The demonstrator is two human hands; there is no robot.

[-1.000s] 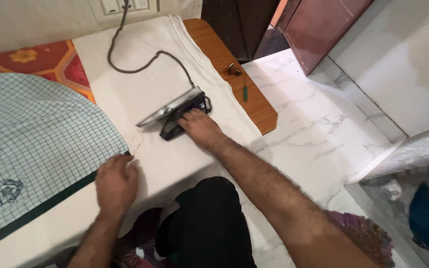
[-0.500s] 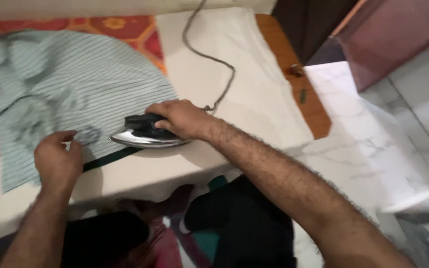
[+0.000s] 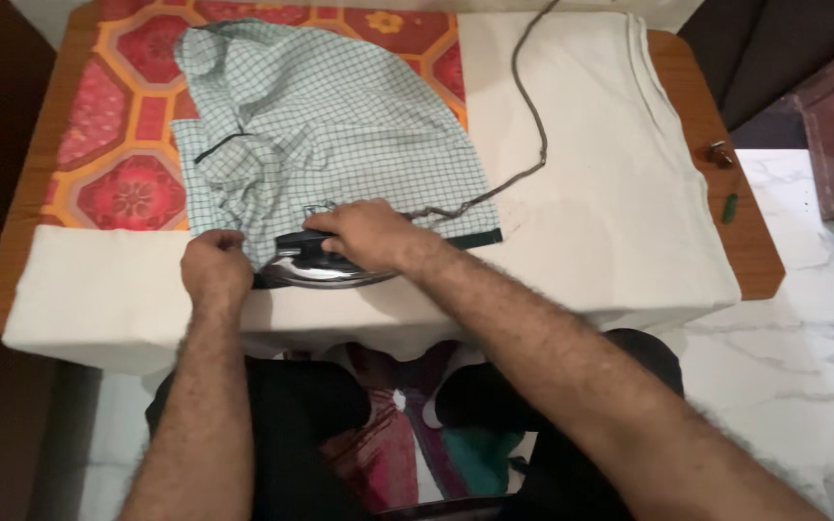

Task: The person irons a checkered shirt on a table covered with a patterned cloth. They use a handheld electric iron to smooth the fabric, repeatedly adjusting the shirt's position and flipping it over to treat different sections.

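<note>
Fingers of right hand [image 3: 364, 234] clasp iron [image 3: 319, 266]; left hand [image 3: 214, 265] pins checked shirt [image 3: 320, 135]; cord [image 3: 523, 145] alongside

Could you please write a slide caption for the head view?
Right hand presses a silver iron on a checked green-white shirt; left hand pins its hem.

Bare forearms, dark clothing

Both forearms are uncovered and hairy, with no sleeves, watch or rings showing on the left hand [image 3: 214, 268] or right hand [image 3: 364, 234]; black garments cover the lap.
</note>
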